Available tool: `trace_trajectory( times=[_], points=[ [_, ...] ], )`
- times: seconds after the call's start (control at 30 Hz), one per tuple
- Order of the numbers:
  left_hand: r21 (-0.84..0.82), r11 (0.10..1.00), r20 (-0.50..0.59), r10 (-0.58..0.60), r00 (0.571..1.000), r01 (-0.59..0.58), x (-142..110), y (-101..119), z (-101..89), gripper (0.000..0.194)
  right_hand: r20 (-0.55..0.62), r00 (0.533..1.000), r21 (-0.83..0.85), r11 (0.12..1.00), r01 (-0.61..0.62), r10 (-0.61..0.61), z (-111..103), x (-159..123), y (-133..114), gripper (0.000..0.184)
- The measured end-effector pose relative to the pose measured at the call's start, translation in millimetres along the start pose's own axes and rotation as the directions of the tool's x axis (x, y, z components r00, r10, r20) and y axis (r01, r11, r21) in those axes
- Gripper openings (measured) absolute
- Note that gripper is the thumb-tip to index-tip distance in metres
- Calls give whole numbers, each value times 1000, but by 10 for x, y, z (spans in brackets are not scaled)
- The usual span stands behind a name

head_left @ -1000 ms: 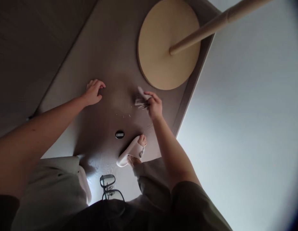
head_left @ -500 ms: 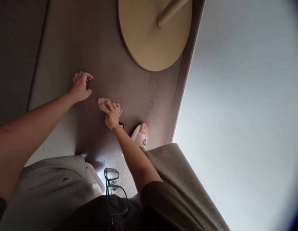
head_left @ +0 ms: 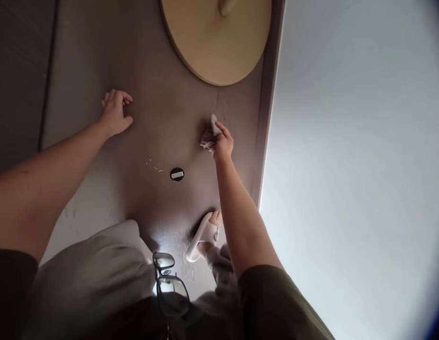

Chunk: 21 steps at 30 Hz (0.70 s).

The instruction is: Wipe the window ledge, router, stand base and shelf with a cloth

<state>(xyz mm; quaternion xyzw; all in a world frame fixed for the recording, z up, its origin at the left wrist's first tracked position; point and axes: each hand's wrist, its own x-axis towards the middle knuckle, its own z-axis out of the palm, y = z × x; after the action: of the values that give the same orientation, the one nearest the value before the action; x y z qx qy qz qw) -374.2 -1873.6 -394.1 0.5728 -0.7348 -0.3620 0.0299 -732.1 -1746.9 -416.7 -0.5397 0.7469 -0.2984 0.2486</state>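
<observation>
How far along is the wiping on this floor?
Partly done, as far as I can judge. Done: the floor between the round base and the specks shows no visible bits. In hand: the cloth, in the right hand; the left hand holds nothing. Left: those pale specks near the black disc.

Right hand [head_left: 223, 141] gripping a crumpled cloth [head_left: 209, 137].

No legible text, label, brand, number or sign. The pale rectangle on the round black object [head_left: 177, 174] shows no readable characters; the small mark on the slide sandal [head_left: 206, 232] is too small to read.
</observation>
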Motion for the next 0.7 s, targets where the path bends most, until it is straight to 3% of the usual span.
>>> trace_trajectory(
  times=[0.07, 0.13, 0.23, 0.33, 0.5, 0.6, 0.7],
  points=[
    [25, 999, -14, 24, 1000, -24, 24, 2, 21, 56, -19, 1000, -208, 978, -27, 23, 11, 35, 201, 59],
    [29, 999, -24, 47, 999, -46, 5, 2, 48, 54, -20, 999, -378, 925, -35, 29, 164, -69, 256, 58],
    [30, 997, -52, 73, 996, -72, -200, -16, 108, 50, 77, 996, -467, 881, 82, -52, 524, -461, 26, 62],
    [8, 998, -50, 70, 996, -70, -634, -76, 167, 48, 184, 978, -404, 899, 169, -101, 892, -947, -485, 64],
    [36, 996, 55, 77, 996, -79, -1331, -245, 202, 47, 316, 948, -307, 940, 148, -46, 1374, -1438, -1217, 61],
    [72, 996, 65, 48, 997, -53, -1477, -288, 206, 46, 351, 932, -117, 984, 138, -89, 1474, -1476, -1299, 58],
    [-10, 1000, 50, 14, 999, -13, -1472, -257, 227, 45, 328, 942, 137, 990, 30, -74, 1362, -1326, -1147, 55]
  ],
)
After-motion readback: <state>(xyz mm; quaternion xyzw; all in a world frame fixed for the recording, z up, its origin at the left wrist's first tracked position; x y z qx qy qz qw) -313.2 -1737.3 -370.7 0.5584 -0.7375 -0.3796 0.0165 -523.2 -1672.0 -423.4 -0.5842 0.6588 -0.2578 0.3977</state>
